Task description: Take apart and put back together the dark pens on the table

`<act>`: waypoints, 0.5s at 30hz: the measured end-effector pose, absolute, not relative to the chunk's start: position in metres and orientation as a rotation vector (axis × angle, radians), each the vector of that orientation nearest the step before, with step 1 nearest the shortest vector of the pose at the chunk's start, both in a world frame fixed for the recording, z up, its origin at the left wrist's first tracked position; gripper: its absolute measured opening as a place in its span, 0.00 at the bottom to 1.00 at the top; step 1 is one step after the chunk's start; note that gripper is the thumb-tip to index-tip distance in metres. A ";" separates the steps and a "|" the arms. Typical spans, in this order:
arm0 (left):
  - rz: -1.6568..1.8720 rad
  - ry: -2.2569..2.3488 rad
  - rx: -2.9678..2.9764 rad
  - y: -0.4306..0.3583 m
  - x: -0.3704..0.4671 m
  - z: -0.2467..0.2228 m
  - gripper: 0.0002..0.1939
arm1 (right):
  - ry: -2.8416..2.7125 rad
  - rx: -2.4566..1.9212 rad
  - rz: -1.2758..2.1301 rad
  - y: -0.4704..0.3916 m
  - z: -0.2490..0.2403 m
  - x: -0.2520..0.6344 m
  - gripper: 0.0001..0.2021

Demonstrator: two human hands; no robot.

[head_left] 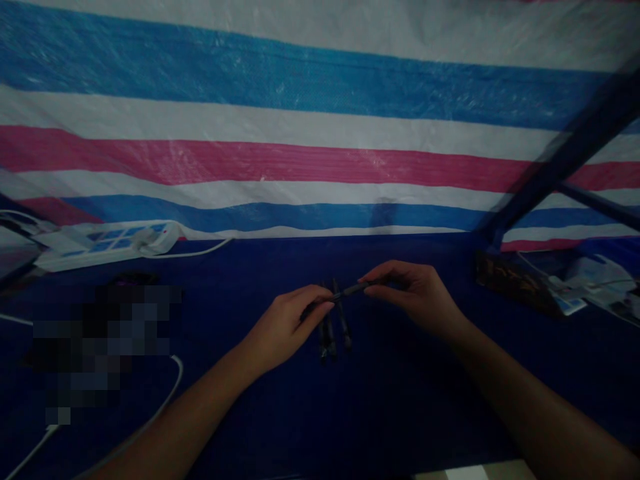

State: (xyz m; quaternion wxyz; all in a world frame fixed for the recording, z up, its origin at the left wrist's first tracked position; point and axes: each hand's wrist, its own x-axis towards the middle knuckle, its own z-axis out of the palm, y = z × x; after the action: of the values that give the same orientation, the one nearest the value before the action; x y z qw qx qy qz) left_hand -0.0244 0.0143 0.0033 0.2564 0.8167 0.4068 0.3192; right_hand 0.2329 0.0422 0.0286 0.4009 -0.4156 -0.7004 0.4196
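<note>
- Head view shows both hands meeting over a dark blue table (400, 400), joined by one slim dark stick (354, 289), pen-like in shape.
- Left hand (290, 327): thumb and fingertips pinched together on the stick's left end.
- Right hand (417, 288): thumb and forefinger pinched on the stick's right end, with only a narrow gap between the digits.
- The stick lies near the middle of the view, its right end higher in the picture than its left; its fine detail is too dark to tell.
- Just beneath it, similar dark sticks (343, 323) lie close together on the table, beside the left hand's fingertips; their exact number is hard to make out.
- To the left, a white power strip (113, 240) with a white cable (200, 253) sits near the table's back edge; a pixelated patch hides what lies in front.
- To the right are a dark patterned object (517, 283) and a slanting dark bar (560, 157).
- Behind hangs a striped sheet (300, 163) in blue, white and pink.
</note>
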 end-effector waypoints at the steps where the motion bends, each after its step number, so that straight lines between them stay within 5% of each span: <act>1: 0.858 1.099 2.227 0.014 -0.025 0.003 0.09 | -1.802 -1.108 1.039 0.041 0.029 0.233 0.11; 4: 0.833 1.102 2.273 0.013 -0.026 0.004 0.08 | -1.930 -1.239 0.995 0.039 0.031 0.233 0.22; 11: 0.891 1.116 2.303 0.016 -0.029 0.003 0.08 | -1.978 -1.077 1.055 0.040 0.030 0.234 0.10; 15: 0.888 1.087 2.321 0.016 -0.029 0.001 0.07 | -1.991 -1.265 1.110 0.041 0.027 0.232 0.26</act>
State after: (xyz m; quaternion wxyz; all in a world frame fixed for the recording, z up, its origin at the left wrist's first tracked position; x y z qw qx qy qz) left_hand -0.0286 0.0156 0.0014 0.2130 0.8362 0.3915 0.3197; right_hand 0.2318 0.0410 0.0265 0.2644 -0.4680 -0.7365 0.4106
